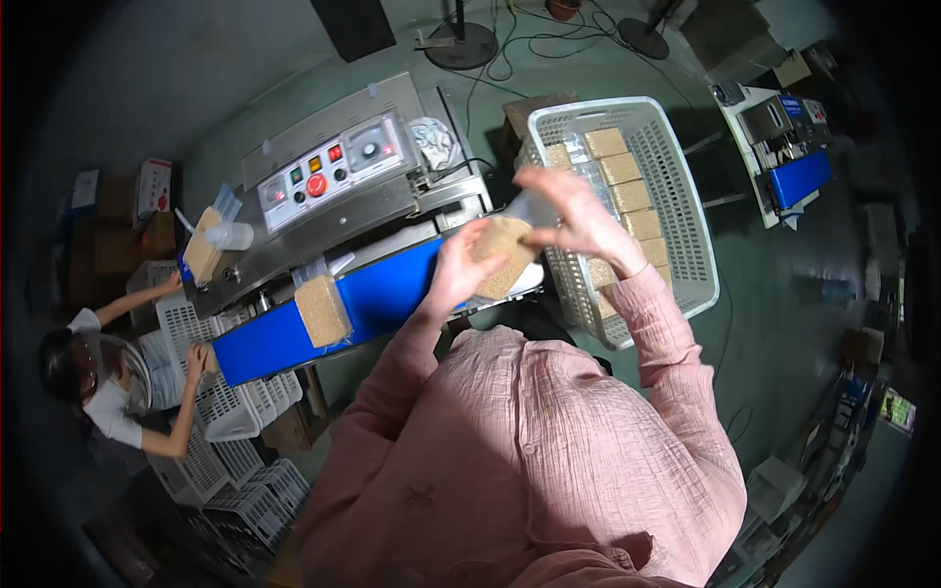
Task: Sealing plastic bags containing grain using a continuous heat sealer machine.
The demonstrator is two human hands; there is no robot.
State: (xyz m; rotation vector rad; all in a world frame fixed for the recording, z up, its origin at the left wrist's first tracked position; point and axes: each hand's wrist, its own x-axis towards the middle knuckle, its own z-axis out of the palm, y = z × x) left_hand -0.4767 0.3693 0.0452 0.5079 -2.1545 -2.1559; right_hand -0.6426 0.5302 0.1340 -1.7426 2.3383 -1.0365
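A tan, grainy block in a clear plastic bag (504,253) is between my hands at the right end of the blue conveyor belt (390,290). My left hand (464,268) grips its left side. At its upper right, my right hand (577,220) has its thumb near the block and its fingers spread by the clear film; whether it grips the film cannot be told. Another bagged block (322,312) lies on the belt. Right of my hands, a white plastic basket (673,169) holds several similar blocks.
A band sealing machine with a control panel (331,173) stands behind the belt. A plastic bottle (230,236) rests on its left part. A co-worker (121,382) is at the belt's left end, beside white baskets (220,411). Cables (544,44) lie on the floor beyond.
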